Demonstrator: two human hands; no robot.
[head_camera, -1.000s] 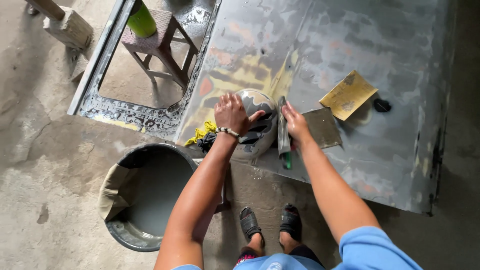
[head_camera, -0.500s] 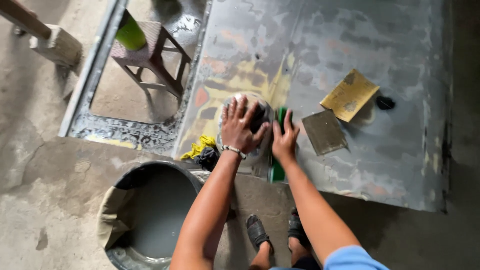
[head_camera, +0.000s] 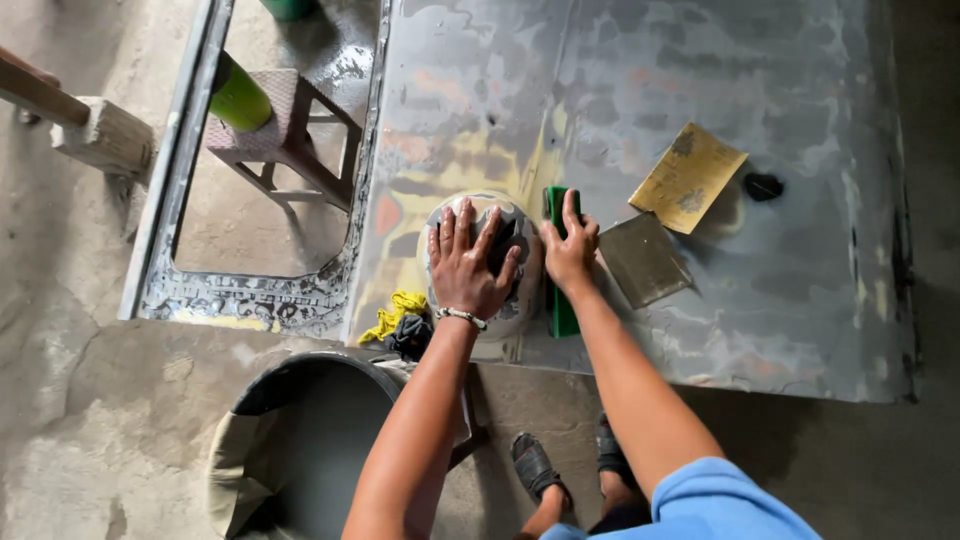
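Observation:
My left hand lies flat with fingers spread on a round grey dish that sits on a large sanded metal panel. Just right of it, my right hand grips a long green sanding block standing lengthwise on the panel, fingers over its top end. The two hands are almost side by side near the panel's front edge.
A yellow sandpaper sheet, a dark grey sheet and a small black piece lie to the right. A yellow rag hangs at the panel edge above a round tub. A stool stands at left.
My left hand has flattened and spread over the round dish. My right hand has closed onto the green block and slid it a little up the panel.

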